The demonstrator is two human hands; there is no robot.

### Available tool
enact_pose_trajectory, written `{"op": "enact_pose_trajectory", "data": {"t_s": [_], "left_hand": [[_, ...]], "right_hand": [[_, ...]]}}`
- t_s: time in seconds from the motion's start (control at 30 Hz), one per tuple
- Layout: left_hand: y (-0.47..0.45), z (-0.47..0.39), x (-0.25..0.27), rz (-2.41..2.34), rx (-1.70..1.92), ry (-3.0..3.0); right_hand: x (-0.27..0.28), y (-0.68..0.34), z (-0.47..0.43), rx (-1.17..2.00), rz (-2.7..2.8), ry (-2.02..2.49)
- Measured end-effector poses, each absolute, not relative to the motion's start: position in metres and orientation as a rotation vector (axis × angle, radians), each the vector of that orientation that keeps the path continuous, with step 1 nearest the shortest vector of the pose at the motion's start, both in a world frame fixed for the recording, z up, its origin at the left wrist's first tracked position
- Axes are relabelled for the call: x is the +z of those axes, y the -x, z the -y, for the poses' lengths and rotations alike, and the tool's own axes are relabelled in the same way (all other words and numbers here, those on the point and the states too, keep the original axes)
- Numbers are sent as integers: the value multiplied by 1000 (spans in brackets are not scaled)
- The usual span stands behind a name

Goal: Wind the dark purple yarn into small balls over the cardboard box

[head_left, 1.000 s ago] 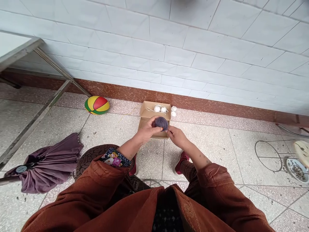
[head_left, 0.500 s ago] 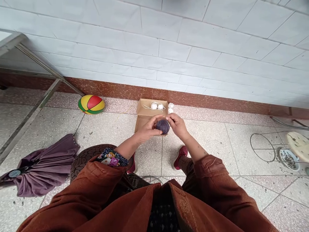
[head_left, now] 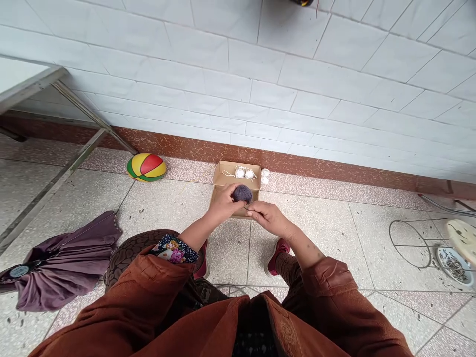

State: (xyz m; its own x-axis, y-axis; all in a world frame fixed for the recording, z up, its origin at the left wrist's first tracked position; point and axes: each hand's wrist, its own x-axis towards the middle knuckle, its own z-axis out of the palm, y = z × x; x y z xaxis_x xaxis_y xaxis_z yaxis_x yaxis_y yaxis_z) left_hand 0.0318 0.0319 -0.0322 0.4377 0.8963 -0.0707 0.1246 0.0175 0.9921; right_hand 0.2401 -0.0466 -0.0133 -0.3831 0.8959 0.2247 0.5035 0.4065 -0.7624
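Note:
A dark purple-grey ball of yarn (head_left: 243,194) rests in my left hand (head_left: 222,202), whose fingers curl round its left side. Just below the ball, my right hand (head_left: 269,217) pinches what looks like the yarn's strand at the ball's lower right. Beneath both hands an open cardboard box (head_left: 219,177) stands on the floor, partly covered by them. Two white balls of yarn (head_left: 244,172) with loose ends lie on the far part of the box. More white balls (head_left: 265,175) sit on the floor just right of it.
To the left lie a red, yellow and green ball (head_left: 147,167) and a folded purple umbrella (head_left: 67,263). A metal-framed table (head_left: 55,82) stands at the far left. On the right are a wire ring frame (head_left: 409,243) and a bowl of seed-like bits (head_left: 454,265). A tiled wall (head_left: 223,89) rises behind.
My right hand has moved from the upper right of the yarn ball down to its lower right. The ball has shifted slightly left in view, still in my left hand. The camera view has tilted a little.

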Motion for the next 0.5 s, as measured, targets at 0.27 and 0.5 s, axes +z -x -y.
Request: {"op": "enact_pose_trajectory", "data": {"t_s": [0.27,0.5], "left_hand": [[-31,-16,-21,-493,503,-1190],[-35,-31,-20,-887,791,-1135]], "right_hand": [[-31,-248,16,721,1588,1406],[-46,-226,39,933,1779,1409]]}}
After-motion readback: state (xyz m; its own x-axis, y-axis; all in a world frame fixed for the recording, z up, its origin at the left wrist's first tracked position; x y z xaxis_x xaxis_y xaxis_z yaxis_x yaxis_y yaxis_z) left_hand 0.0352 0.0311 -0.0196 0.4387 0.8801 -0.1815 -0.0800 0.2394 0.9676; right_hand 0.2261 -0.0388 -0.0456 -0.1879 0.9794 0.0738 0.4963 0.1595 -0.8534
